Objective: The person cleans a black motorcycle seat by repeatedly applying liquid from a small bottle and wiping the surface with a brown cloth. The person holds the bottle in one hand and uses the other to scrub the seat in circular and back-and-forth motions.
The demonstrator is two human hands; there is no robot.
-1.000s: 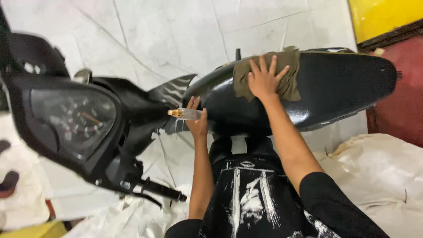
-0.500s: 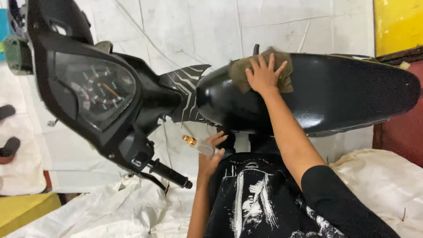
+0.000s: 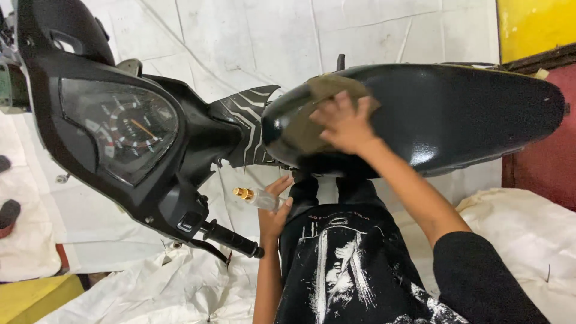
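Rag (image 3: 312, 114) shifted forward, one bottle (image 3: 258, 198), two hands

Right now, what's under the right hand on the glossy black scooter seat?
A crumpled olive-brown cloth lies under the right hand, pressed on the seat front. The cloth's middle and the seat beneath are covered.

There is one view only, from a camera on the person's head, tilted steeply down and close over the motorcycle seat (image 3: 456, 114). It faces across the seat toward the white tiled floor (image 3: 270, 42) beyond. The dashboard (image 3: 120, 129) fills the left side, and the person's own black shirt (image 3: 348, 270) the bottom edge.
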